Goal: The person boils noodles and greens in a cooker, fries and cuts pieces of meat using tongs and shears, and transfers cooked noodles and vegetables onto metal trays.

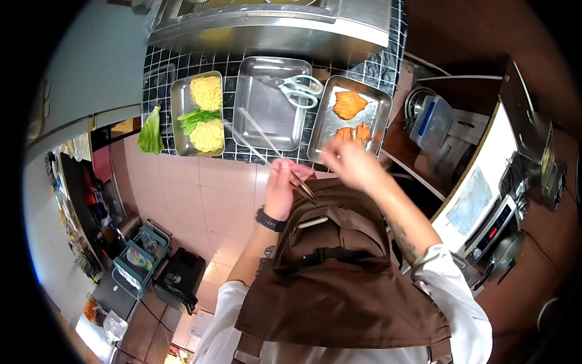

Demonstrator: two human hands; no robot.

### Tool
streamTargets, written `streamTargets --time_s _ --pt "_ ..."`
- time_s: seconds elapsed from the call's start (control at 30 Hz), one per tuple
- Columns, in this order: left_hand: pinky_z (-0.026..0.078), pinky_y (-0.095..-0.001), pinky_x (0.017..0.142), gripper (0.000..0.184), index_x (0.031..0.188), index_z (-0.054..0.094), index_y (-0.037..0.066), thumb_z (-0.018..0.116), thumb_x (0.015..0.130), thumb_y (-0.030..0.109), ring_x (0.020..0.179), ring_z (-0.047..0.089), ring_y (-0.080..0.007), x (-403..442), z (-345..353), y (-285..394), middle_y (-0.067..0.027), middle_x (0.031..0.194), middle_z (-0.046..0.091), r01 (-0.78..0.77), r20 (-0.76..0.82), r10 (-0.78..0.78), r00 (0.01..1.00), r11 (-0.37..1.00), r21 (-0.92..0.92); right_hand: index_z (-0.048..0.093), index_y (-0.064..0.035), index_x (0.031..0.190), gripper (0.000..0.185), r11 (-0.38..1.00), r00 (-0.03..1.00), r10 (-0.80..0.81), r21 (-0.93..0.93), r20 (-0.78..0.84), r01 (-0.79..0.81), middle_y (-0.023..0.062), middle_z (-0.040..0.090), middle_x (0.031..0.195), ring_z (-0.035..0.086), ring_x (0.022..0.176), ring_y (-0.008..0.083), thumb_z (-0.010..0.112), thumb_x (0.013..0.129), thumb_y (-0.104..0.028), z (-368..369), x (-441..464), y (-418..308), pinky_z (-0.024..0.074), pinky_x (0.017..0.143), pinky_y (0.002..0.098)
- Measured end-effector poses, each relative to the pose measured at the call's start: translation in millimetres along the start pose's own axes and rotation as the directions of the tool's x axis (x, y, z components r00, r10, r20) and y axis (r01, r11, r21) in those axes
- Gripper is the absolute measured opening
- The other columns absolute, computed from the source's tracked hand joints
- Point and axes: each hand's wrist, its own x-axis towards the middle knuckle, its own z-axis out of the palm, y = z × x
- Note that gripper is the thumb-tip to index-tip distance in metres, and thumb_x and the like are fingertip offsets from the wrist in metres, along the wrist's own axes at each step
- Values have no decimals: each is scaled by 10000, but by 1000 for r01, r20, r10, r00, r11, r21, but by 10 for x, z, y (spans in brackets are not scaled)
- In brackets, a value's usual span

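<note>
Two slender, glossy rods (pixel 260 134) were clasped in the fingers of the left hand (pixel 279 197), spread beyond the fingertips and closer together at the near ends, over brown cloth (pixel 342 303). Just beyond the right hand (pixel 351 162), orange-brown cut pieces (pixel 362 132) lay in a steel tray (pixel 327 118), and past them, farther from those fingers, a whole flat piece (pixel 350 105), rough and golden-orange. Ahead of the left fingers was a middle tray (pixel 282 115) with pale-handled scissors (pixel 298 97); farther left, two heaps of yellow noodles (pixel 207 93). Blur over the right fingers left it impossible to tell whether they were apart, together or touching the pieces; that hand hid part of the tray's near edge, and the metal appliance (pixel 273 33) farthest ahead was cut off by the view.
</note>
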Motion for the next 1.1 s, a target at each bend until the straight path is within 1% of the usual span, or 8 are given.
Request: streamTargets --time_s 0.1,0.27,0.47,0.57,0.7,0.77,0.9,1.1 --pt "538 -293 569 362 1151 449 56 340 1088 395 579 503 -111 -64 -256 148 -15 759 472 22 -130 -15 991 998 53 608 -18 938 133 853 825 -428 -468 -369 233 144 674 941 629 966 328 612 872 -134 0 931 198 490 860 426" --pt "389 -241 451 327 1172 490 63 352 1090 348 538 415 -65 -248 -435 97 19 708 431 58 -122 -23 992 957 285 579 11 1029 204 741 912 -387 -635 -134 221 159 676 940 622 955 337 553 834 -43 292 1695 283 490 868 425" --pt "377 -239 500 276 1128 568 42 499 1045 296 555 460 -61 -187 -252 -67 8 667 511 126 -23 -134 991 839 529 562 -46 1251 425 995 959 50 -73 -279 -73 197 702 1018 676 948 349 656 849 -149 -314 590 440 533 818 426" --pt "438 -289 537 357 1095 591 28 551 1014 374 590 563 -105 25 -252 -330 -33 670 584 74 36 -129 991 750 657 602 -5 1250 415 926 906 367 178 -210 -334 79 698 883 652 769 135 692 872 -150 -537 -86 1028 525 723 304" --pt "457 -303 530 395 1067 601 28 563 998 415 551 585 -145 282 -14 -351 -59 660 611 118 20 -199 980 654 747 673 -11 1185 394 886 883 443 228 -155 -405 150 698 890 671 783 256 691 854 -224 -487 -398 1427 522 743 361" --pt "457 -308 517 390 1051 599 25 567 997 410 525 573 -148 368 106 -304 -64 662 611 148 8 -231 973 647 748 661 23 1201 348 880 890 425 309 -167 -362 12 638 780 529 670 71 670 875 -101 -437 -459 1435 466 634 261" --pt "350 -253 371 339 1055 549 36 559 1012 372 422 462 -91 485 192 -385 -12 635 511 215 2 -292 956 708 672 684 -25 1194 369 853 885 448 356 -125 -382 97 687 840 641 711 172 691 862 -187 -274 -447 1525 514 680 326" --pt "357 -268 353 314 985 537 43 564 1008 355 393 460 -107 623 407 -366 -14 598 515 261 -24 -325 945 709 655 662 -1 1207 337 724 852 524 521 13 -453 40 652 787 583 537 116 653 907 -155 -238 -387 1577 485 511 292"
